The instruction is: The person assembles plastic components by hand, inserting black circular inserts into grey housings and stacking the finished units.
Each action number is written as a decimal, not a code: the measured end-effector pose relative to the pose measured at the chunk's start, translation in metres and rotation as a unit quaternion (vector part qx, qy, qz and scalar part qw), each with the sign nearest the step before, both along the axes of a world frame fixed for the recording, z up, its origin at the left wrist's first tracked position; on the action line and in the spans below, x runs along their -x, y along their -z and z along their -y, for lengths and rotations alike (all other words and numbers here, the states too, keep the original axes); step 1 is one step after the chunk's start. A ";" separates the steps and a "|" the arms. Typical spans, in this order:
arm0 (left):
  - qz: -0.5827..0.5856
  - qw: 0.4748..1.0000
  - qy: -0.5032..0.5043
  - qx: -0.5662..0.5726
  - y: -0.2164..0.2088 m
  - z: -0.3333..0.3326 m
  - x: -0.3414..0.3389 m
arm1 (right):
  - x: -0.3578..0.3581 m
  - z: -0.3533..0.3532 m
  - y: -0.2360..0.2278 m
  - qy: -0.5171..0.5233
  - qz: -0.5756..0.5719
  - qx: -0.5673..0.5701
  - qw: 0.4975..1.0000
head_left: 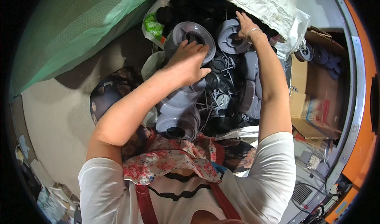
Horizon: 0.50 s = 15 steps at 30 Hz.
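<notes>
My left hand (189,62) lies over a round grey plastic flanged part (178,31), its fingers loosely spread across the face and the thumb apart. Further right, my right hand (247,28) grips another round grey flanged part (225,44) by its rim, thumb toward the dark centre hole and fingers stretched along the far side. Below the left hand, similar grey parts (172,121) are stacked toward my lap. More grey pieces (250,93) line the right side. Between these rows lie black round caps (213,81) and thin light plastic sticks (204,105).
A white woven sack (263,2) surrounds a dark heap at the back. A green sheet (71,38) hangs at the left. On the right are an open cardboard box (312,85) holding grey rings, a metal-edged orange frame (362,105) and a grey machine with cables (304,164).
</notes>
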State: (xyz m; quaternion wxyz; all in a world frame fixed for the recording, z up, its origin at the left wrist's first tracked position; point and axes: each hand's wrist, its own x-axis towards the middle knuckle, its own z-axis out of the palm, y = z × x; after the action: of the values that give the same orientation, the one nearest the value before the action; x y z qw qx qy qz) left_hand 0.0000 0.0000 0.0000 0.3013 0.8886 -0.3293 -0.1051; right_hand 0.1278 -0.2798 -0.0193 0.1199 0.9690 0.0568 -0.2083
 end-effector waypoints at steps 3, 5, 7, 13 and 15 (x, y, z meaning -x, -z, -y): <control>0.027 0.996 -0.023 0.077 -0.009 0.000 -0.015 | -0.008 -0.006 -0.022 0.015 -0.024 0.066 0.997; 0.011 0.981 -0.065 0.181 -0.007 0.005 -0.004 | 0.013 -0.007 -0.028 0.008 -0.089 0.053 0.995; -0.027 0.936 -0.087 0.341 -0.003 0.012 0.007 | 0.054 -0.008 -0.031 0.019 -0.009 0.023 1.000; -0.680 0.629 -0.158 0.343 0.002 0.035 0.034 | 0.217 -0.042 -0.061 -0.001 0.293 -0.047 0.955; -0.722 0.566 -0.130 0.375 0.018 0.043 0.046 | 0.261 -0.074 -0.069 -0.030 0.297 -0.117 0.947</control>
State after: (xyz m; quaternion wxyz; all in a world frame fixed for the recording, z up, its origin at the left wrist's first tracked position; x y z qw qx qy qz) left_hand -0.0456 -0.0426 -0.0179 0.7555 0.3569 0.1075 -0.5388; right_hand -0.1336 -0.2058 0.0501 0.0238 0.9920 0.0715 0.1011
